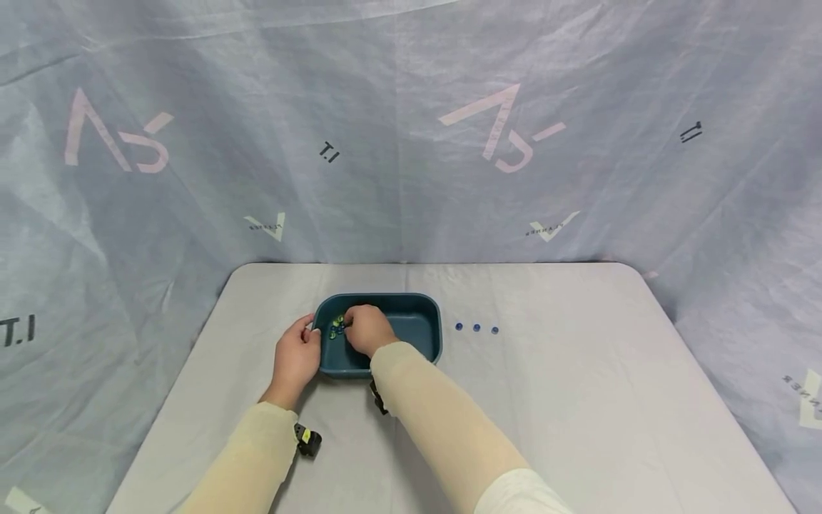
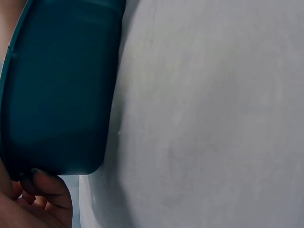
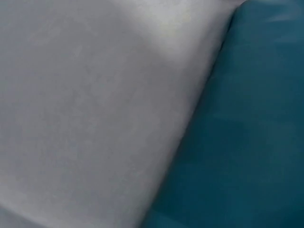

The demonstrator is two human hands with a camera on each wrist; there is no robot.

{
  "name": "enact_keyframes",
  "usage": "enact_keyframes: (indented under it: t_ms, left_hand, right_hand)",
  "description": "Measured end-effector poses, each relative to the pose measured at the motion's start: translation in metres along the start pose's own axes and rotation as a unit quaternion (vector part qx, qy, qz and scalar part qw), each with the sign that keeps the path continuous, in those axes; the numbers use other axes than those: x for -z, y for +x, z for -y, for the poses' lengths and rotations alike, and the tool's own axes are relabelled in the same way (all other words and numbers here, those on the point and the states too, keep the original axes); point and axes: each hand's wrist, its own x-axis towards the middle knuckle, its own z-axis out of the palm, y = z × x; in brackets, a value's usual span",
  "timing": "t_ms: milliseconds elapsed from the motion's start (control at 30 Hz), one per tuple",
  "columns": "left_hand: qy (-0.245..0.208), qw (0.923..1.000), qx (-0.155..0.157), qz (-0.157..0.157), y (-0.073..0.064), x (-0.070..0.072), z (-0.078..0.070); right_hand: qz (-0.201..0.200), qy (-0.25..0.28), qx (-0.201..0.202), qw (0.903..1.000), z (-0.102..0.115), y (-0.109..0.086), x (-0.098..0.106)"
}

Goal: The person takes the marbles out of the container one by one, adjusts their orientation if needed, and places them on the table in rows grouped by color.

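Note:
A dark teal rectangular bin (image 1: 414,330) stands on the table, and its outer wall (image 2: 61,95) fills the left of the left wrist view. My left hand (image 1: 298,357) grips its left end, thumb at the rim. Reaching into the bin, my right hand (image 1: 370,330) has curled fingers at several small green and blue glass marbles (image 1: 337,330) in the left part. Whether a marble is between those fingertips is hidden. To the right of the bin, a blue marble (image 1: 459,326), a second blue marble (image 1: 477,328) and a third blue marble (image 1: 495,330) lie in a row.
A pale cloth covers the table (image 1: 578,385). Behind it and at both sides hangs a grey printed sheet (image 1: 398,143). A black wrist camera (image 1: 308,440) sits at my left sleeve. The bin's wall (image 3: 247,142) shows at the right of the right wrist view.

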Motion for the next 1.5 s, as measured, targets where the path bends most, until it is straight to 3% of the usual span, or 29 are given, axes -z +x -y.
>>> enact_keyframes:
  t_ms: [1033,1500]
  left_hand:
    - [0.0,1.0,-0.004,-0.002,-0.0009,0.0004,-0.0018]
    - [-0.001,1.0,0.003,-0.002,0.0004,-0.0005,-0.0011]
  right_hand:
    - [0.006,-0.025,0.007,0.9996,0.0003,-0.0011,0.0009]
    - [-0.029,0.033,0.01,0.999,-0.0017,0.0025,-0.002]
